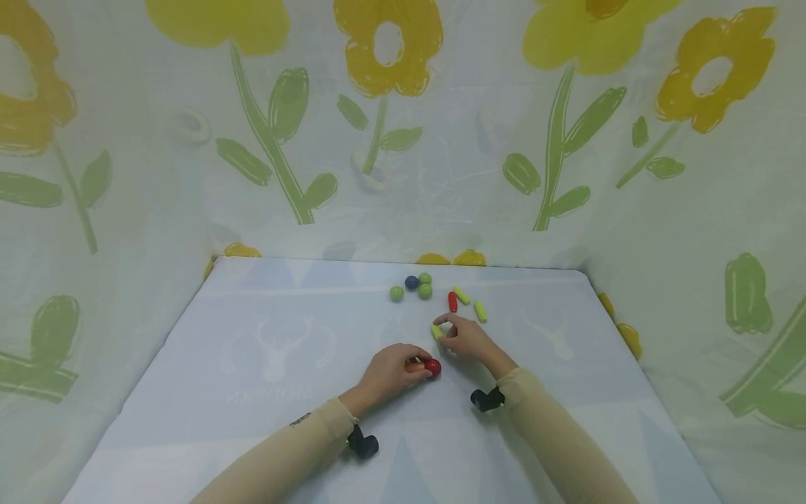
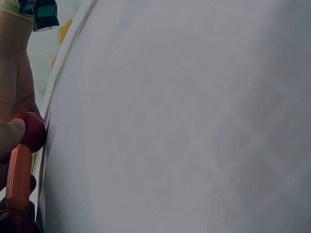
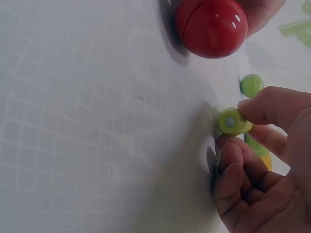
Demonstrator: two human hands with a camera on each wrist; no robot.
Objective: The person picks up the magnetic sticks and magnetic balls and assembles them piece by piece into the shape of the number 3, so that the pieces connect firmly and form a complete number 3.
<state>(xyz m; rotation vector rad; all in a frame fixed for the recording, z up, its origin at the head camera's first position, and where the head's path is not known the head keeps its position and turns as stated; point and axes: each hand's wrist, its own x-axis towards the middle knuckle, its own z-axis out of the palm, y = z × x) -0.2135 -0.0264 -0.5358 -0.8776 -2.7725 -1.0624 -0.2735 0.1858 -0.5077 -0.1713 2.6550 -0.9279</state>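
Observation:
In the head view my left hand (image 1: 385,372) holds a ribbed orange rod (image 2: 18,177) with a red ball (image 1: 432,367) at one end. A second dark red ball (image 2: 18,224) sits at its other end in the left wrist view. My right hand (image 1: 471,341) pinches a short yellow-green rod (image 1: 436,332) between thumb and fingers, just beyond the red ball. A round silver spot shows on this rod's end in the right wrist view, close to the table. The two hands' pieces are apart.
Farther back on the white table (image 1: 208,392) lie several green balls (image 1: 396,293) and a dark blue ball (image 1: 411,283). Right of them are a red rod (image 1: 453,302) and two yellow-green rods (image 1: 481,311). Flower-printed curtains (image 1: 434,189) enclose the table's back and sides.

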